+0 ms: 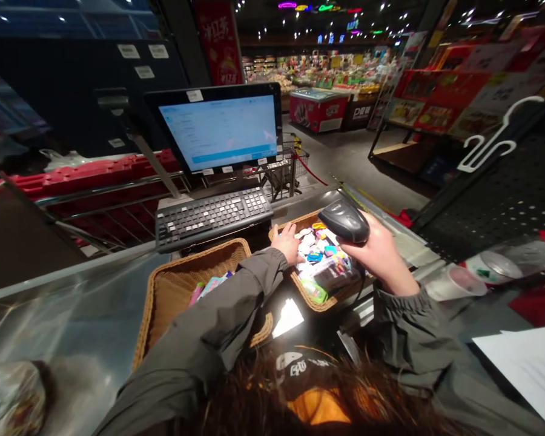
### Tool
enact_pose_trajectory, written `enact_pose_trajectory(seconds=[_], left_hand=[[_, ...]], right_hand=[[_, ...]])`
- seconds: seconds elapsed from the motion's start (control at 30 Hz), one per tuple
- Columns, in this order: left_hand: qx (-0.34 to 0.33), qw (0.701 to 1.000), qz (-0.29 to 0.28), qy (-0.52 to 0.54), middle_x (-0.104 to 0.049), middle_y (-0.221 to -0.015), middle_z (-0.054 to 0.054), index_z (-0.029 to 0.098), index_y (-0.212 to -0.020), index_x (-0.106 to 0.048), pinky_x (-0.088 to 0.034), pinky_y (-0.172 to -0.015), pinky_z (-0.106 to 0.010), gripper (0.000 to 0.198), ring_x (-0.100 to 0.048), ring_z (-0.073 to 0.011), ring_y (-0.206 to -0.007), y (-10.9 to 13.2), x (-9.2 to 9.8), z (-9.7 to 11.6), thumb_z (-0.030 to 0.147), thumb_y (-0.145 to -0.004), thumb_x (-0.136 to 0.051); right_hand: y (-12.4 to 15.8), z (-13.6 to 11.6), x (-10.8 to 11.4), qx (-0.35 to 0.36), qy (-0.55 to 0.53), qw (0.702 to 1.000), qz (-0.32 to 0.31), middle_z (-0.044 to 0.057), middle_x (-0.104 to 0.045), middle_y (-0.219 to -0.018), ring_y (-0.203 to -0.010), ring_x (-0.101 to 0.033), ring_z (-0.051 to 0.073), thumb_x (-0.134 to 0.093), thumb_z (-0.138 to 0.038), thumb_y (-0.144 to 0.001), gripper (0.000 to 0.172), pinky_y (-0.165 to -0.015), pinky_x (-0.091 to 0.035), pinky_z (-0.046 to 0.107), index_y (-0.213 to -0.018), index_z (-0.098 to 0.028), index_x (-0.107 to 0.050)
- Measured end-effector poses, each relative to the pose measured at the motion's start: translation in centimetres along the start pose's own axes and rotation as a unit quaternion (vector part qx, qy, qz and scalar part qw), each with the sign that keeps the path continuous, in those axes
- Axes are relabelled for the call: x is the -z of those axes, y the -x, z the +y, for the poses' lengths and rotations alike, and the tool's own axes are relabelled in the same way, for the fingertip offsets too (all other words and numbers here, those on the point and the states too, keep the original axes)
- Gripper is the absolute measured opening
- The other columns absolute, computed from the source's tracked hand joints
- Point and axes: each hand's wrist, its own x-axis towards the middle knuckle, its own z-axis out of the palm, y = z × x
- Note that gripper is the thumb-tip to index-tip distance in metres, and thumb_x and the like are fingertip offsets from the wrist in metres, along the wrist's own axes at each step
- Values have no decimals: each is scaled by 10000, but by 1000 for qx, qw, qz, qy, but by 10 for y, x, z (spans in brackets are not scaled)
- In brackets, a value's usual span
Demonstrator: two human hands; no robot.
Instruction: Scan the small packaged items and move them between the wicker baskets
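Note:
My right hand is closed round a black handheld barcode scanner, held above a wicker basket filled with several small colourful packets. My left hand reaches into that same basket, fingers lying spread on the packets at its far edge. Both arms wear grey jacket sleeves.
A second wicker basket with a few items sits on the left on the steel counter. Behind stand a keyboard and a lit monitor. White paper and a cup lie right. Shop aisles are beyond.

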Motion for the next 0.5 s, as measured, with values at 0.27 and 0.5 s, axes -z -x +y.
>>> enact_pose_trajectory(seconds=[0.27, 0.5], left_hand=[[15, 1000, 3, -10, -356, -1575, -163, 196, -1073, -722, -50, -1178, -652, 516, -198, -395, -1488, -48, -47, 9, 508, -668, -791], [-21, 1000, 12, 10, -385, -1548, -194, 140, -1118, -713, -19, -1199, -627, 483, -149, -400, -1498, -63, -52, 6, 384, -703, -756]], right_hand=[[-5, 20, 8, 10, -29, 999, -12, 167, -609, -1348, -1282, -552, 349, -721, -308, -690, 649, -1097, -423, 565, -1308, -178, -571], [-10, 28, 7, 6, -49, 999, -17, 167, -619, -1334, -1293, -543, 355, -724, -293, -668, 656, -1103, -417, 573, -1296, -171, -580]])
